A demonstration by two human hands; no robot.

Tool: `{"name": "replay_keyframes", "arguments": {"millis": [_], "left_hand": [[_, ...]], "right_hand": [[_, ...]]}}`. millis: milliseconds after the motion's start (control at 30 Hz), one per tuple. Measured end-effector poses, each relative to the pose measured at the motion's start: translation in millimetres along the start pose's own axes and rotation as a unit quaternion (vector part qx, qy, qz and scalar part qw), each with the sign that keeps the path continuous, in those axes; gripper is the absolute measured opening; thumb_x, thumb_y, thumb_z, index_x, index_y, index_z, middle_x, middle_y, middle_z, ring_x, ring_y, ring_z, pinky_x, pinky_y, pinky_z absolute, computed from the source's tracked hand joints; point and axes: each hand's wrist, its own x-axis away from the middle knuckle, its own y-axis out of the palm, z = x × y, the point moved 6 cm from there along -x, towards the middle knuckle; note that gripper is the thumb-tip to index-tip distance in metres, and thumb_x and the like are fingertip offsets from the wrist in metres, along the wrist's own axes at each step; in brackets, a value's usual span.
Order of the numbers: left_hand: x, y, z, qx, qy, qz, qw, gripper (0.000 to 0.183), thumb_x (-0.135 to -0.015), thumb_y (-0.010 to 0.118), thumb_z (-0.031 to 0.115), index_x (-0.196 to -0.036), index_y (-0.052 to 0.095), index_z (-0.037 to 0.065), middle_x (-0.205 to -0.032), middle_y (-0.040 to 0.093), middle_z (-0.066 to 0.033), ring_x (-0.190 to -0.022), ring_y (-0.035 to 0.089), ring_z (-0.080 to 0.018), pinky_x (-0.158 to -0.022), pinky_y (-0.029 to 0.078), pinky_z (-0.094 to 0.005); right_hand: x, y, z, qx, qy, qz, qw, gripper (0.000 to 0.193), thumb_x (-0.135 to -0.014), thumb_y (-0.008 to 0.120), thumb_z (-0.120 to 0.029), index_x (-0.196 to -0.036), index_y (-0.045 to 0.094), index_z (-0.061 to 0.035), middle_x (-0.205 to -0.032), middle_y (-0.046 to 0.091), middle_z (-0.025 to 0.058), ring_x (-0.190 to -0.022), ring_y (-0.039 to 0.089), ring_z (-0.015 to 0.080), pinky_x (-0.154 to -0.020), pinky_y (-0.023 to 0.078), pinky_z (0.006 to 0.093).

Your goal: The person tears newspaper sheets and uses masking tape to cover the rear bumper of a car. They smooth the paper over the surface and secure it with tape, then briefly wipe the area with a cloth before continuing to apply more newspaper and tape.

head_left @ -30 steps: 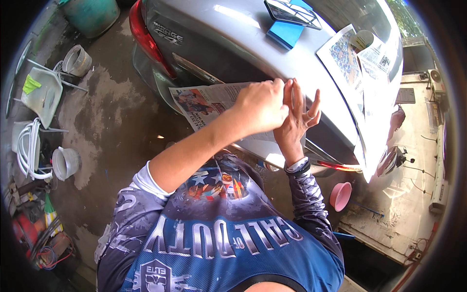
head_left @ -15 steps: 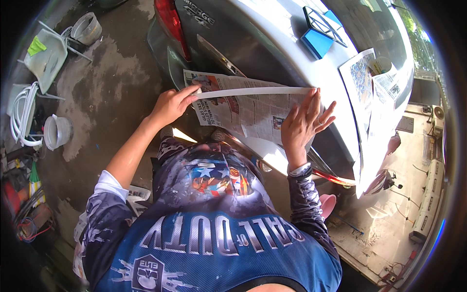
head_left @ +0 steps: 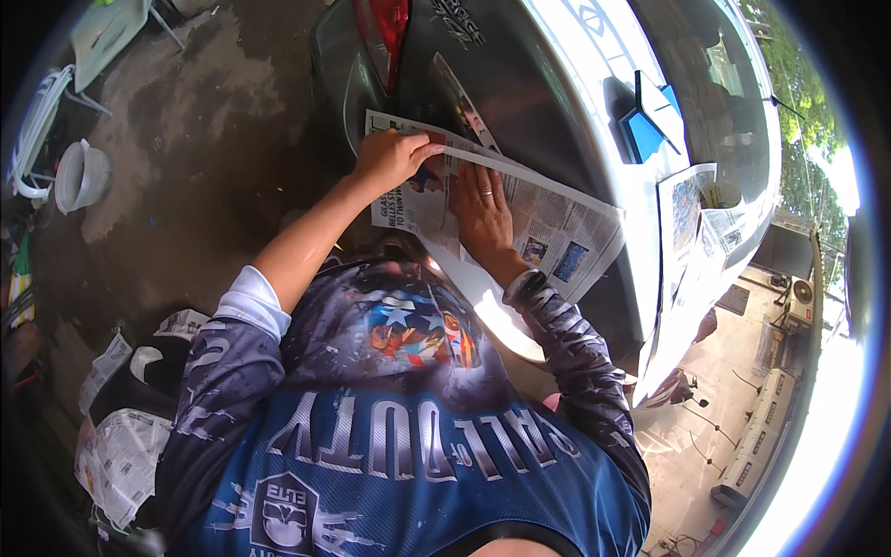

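Observation:
A newspaper sheet (head_left: 580,237) lies slanted against the dark rear of a car (head_left: 557,111), with a white strip of tape (head_left: 520,171) along its upper edge. At the left end of that strip, my left hand (head_left: 392,160) is closed, thumb and fingers pinching the tape; the fingertips partly hide what is between them. My right hand (head_left: 483,215) rests flat on the sheet just below the strip, fingers stretched out, a ring on one finger. A recess with a silvery plate (head_left: 461,102) shows above the newspaper's left part.
A blue and white block-like object (head_left: 647,130) sits on the car's light upper surface. More newspaper (head_left: 682,218) covers the car's right side. A red tail light (head_left: 385,42) is at the top. Left stand a pale bucket (head_left: 83,176) and a chair (head_left: 107,42); newspaper-covered things (head_left: 121,459) lie lower left.
My right hand has slid left along the newspaper, close to my left hand. The tape, stretched between my hands before, now lies along the sheet's upper edge. The view has shifted.

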Motion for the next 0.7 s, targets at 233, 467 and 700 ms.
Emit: {"name": "replay_keyframes", "arguments": {"millis": [233, 467, 700], "left_hand": [[-14.0, 21.8, -5.0, -0.012, -0.045, 0.026, 0.999, 0.039, -0.1, 0.067, 0.046, -0.082, 0.073, 0.013, -0.066, 0.069, -0.0114, -0.063, 0.07, -0.0362, -0.055, 0.053, -0.047], [-27.8, 41.2, 2.4, -0.038, -0.09, -0.002, 0.995, 0.039, -0.1, 0.067, 0.047, -0.081, 0.073, 0.013, -0.068, 0.07, -0.0145, -0.066, 0.071, -0.0393, -0.056, 0.055, -0.0507], [-25.1, 46.4, -3.7, -0.026, -0.113, -0.013, 0.993, 0.038, -0.099, 0.068, 0.043, -0.08, 0.073, 0.01, -0.07, 0.072, -0.0149, -0.068, 0.073, -0.0392, -0.059, 0.057, -0.0499]], "right_hand": [[0.6, -5.5, 3.1, 0.015, -0.009, 0.009, 1.0, 0.064, -0.095, 0.06, -0.022, -0.15, 0.049, 0.0083, -0.164, 0.04, 0.0219, -0.16, 0.024, 0.0356, -0.132, 0.02, 0.0489], [4.6, -7.0, 2.0, 0.0, -0.015, 0.002, 1.0, 0.063, -0.094, 0.06, -0.019, -0.15, 0.049, 0.0086, -0.164, 0.039, 0.0244, -0.16, 0.025, 0.0364, -0.131, 0.022, 0.0497], [-15.8, -20.2, 7.6, 0.016, -0.004, 0.025, 1.0, 0.056, -0.097, 0.055, -0.019, -0.15, 0.054, -0.0004, -0.164, 0.043, 0.0188, -0.159, 0.03, 0.0305, -0.131, 0.019, 0.0491]]}}
